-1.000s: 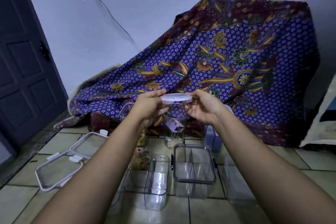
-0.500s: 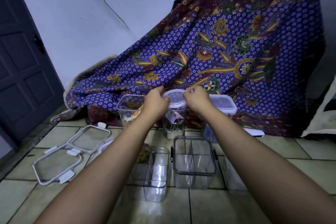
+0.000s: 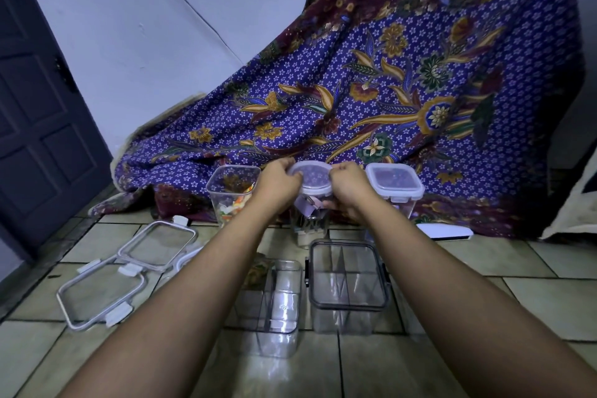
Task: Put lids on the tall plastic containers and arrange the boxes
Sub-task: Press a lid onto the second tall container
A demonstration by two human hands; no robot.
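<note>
Tiled floor (image 3: 533,268), pale wall behind, batik cloth (image 3: 387,90) draped over sth bulky at the back. Far left a dark door (image 3: 38,107). Next, two flat clip lids (image 3: 100,297) lie on the floor, one overlapping the other's corner. Then an open tall square container (image 3: 232,191) w/ colourful bits inside, no lid yet.

Left hand (image 3: 279,182) grips the left rim of the round lid (image 3: 311,176), fingers curled over its edge. The lid sits on the mouth of the tall round container (image 3: 308,223), which stands upright on the floor. Right hand (image 3: 350,187) grips the right rim the same way, lower fingers seemingly vs. the container wall. Just right of that stands a tall square container (image 3: 394,184), lid already on. Beyond it, a flat white piece (image 3: 444,231) at the cloth's edge.

Key relation: the lid is dead centre btwn both hands, neither nearer, and the container's long axis is vertical, so the seating push prob. goes straight down. Can't tell if the lid is fully seated.

Nearer the camera: a clear divided box (image 3: 277,300) and a dark-rimmed divided box (image 3: 347,281), side by side, both open.
</note>
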